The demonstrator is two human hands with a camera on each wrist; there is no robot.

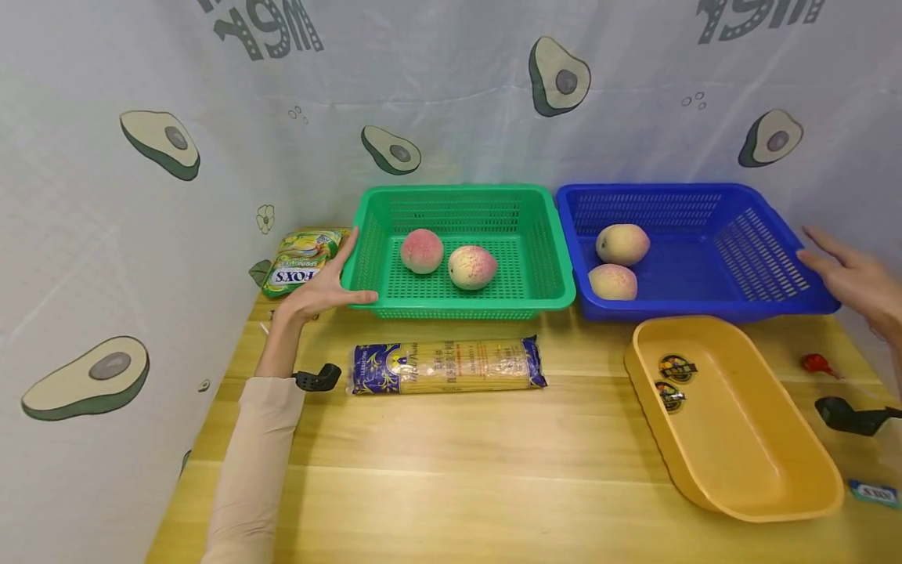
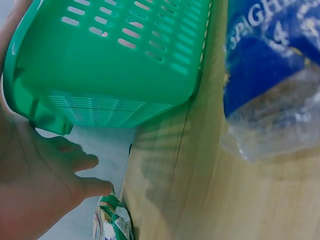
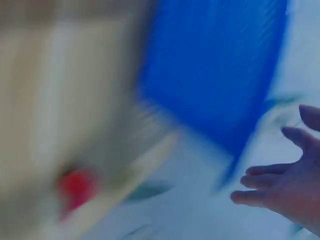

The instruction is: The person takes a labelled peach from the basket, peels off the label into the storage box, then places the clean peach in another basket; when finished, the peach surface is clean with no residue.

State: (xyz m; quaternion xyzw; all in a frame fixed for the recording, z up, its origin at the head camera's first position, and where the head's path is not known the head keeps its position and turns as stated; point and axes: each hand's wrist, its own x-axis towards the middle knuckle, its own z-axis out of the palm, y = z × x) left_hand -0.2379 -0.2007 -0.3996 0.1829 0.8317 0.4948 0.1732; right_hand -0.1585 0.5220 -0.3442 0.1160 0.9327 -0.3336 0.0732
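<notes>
A pale wood-grain desk [image 1: 451,486], viewed from the person's side, carries a green basket [image 1: 458,304] at 11 o'clock and a blue basket [image 1: 705,309] between 1 and 2. A Fox's bag [image 1: 303,262] lies at 10. Near the centre, toward 10, a long spaghetti packet [image 1: 447,366] lies crosswise. At 3, a yellow tub [image 1: 733,439] sits aslant, a small red object [image 1: 817,363] beyond it; a little wrapper [image 1: 874,493] lies between 3 and 4.
</notes>
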